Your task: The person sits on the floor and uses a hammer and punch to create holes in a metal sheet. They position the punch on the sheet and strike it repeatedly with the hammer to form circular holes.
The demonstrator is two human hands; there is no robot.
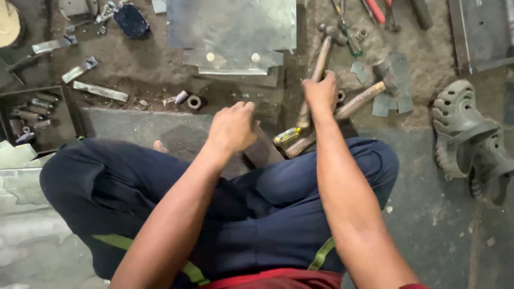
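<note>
My right hand (321, 93) is closed around the wooden handle of a ball-peen hammer (324, 53), whose steel head points away from me. A second wooden-handled hammer (375, 88) lies on the floor just right of that hand. A screwdriver with a yellow handle (287, 136) lies below it. My left hand (233, 127) hovers with curled fingers over a dark metal block (263, 151) by my knee. What its fingers hold, if anything, is hidden. I sit cross-legged in dark blue trousers (160, 182).
A large metal sheet (230, 32) lies ahead on the dirty floor. A dark tray (59, 136) with small parts sits at the left. Metal strips (100, 91) and a small ring (194, 101) lie nearby. Grey clogs (463, 131) stand right; red-handled tools (375, 10) lie at the top.
</note>
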